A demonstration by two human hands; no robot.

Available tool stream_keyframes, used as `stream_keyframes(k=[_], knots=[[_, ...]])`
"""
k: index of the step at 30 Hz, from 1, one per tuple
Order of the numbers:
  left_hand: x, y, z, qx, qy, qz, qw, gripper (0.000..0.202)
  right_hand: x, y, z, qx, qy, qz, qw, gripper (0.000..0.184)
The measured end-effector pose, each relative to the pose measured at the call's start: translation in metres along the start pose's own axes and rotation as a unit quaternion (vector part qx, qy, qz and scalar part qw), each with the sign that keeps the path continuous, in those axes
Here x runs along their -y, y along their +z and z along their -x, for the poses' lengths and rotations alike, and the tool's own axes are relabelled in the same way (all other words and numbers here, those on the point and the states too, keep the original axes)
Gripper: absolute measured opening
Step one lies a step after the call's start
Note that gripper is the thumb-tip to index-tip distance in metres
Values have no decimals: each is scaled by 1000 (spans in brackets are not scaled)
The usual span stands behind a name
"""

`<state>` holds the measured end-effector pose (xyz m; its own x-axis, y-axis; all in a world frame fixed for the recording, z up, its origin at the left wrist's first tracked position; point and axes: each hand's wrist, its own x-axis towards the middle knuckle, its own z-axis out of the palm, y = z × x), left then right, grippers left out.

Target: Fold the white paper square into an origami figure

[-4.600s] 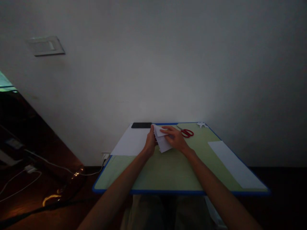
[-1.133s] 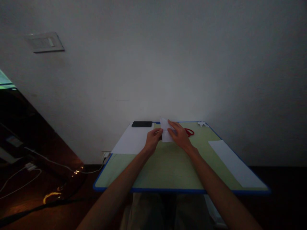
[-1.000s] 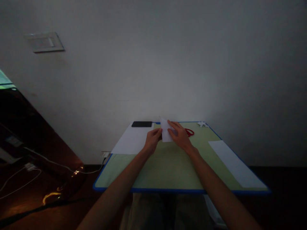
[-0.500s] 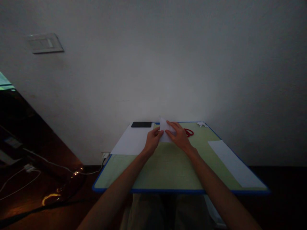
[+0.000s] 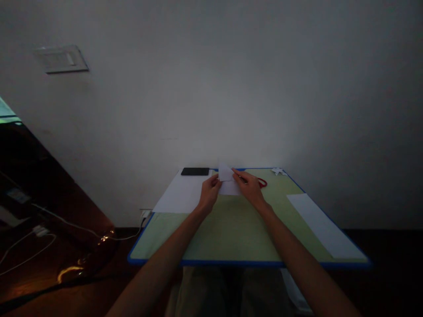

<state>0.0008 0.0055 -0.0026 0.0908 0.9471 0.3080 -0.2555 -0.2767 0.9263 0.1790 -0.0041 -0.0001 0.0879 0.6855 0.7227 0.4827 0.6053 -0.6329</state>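
Observation:
A small folded piece of white paper (image 5: 225, 172) is held up between my two hands near the far edge of the table. My left hand (image 5: 210, 191) pinches its left side with thumb and fingers. On the other side, my right hand (image 5: 247, 183) grips the paper's right edge, fingers closed. Below the held piece, more white paper (image 5: 230, 188) shows; whether it is part of the same piece I cannot tell. Just right of my right hand a red scissors handle (image 5: 262, 182) sticks out, the rest hidden behind the hand.
The green table (image 5: 231, 233) has a blue rim. A black phone (image 5: 194, 171) lies on a white sheet (image 5: 178, 196) at the left. A white strip of paper (image 5: 325, 224) lies along the right edge, and a white paper star (image 5: 278, 171) sits at the far right corner.
My right hand has shifted slightly right and its fingers have drawn together at the paper's edge. The raised paper has moved slightly left and shows more of its face.

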Motion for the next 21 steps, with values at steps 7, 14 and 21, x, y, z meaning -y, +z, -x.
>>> stream_keyframes(k=[7,14,21], knots=[[-7,6,7,24,-14,1,1000,56,1,1,2,-19,-3,25,1000,35],[-7,1,3,-18,4,-27,999,50,10,2,4,26,-24,12,999,35],[-7,-1,2,-43,30,-60,997,40,9,-4,1,63,-11,-18,998,37]])
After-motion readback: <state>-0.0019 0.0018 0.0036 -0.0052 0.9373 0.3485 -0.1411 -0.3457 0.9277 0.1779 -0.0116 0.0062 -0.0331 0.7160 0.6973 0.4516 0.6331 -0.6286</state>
